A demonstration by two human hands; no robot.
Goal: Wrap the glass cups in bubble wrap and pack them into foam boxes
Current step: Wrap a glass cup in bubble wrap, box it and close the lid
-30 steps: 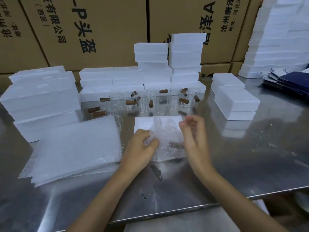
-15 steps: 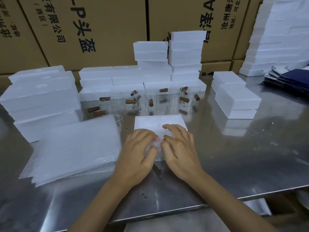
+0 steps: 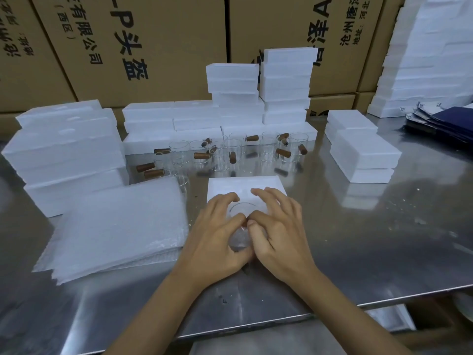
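- Since a second ago the right hand [image 3: 277, 230], then lifted open above the loose wrap, has come down beside the left hand [image 3: 217, 233]; the crumpled bubble wrap that lay spread between them is now gathered tight around a glass cup [image 3: 240, 226]
- Both hands press together on that wrapped cup, thumbs touching at its near side and fingers curved over its far side; the round rim of the glass shows between the fingers; each hand is clamped on the bundle
- The bundle sits at the near edge of an open foam box [image 3: 243, 185], which lies flat on the metal table [image 3: 358, 252] straight ahead; whether the cup rests inside the box or just before it cannot be told
- A stack of bubble wrap sheets [image 3: 120, 226] lies to the left, just beside the left hand
- Unwrapped glass cups with brown wooden handles [image 3: 230, 152] stand in a cluster behind the foam box; some handles point sideways
- Stacks of white foam boxes [image 3: 69, 155] stand left, behind the cups and to the right; cardboard cartons [image 3: 153, 47] with printed characters fill the background; dark blue flat items [image 3: 445, 121] lie at the far right
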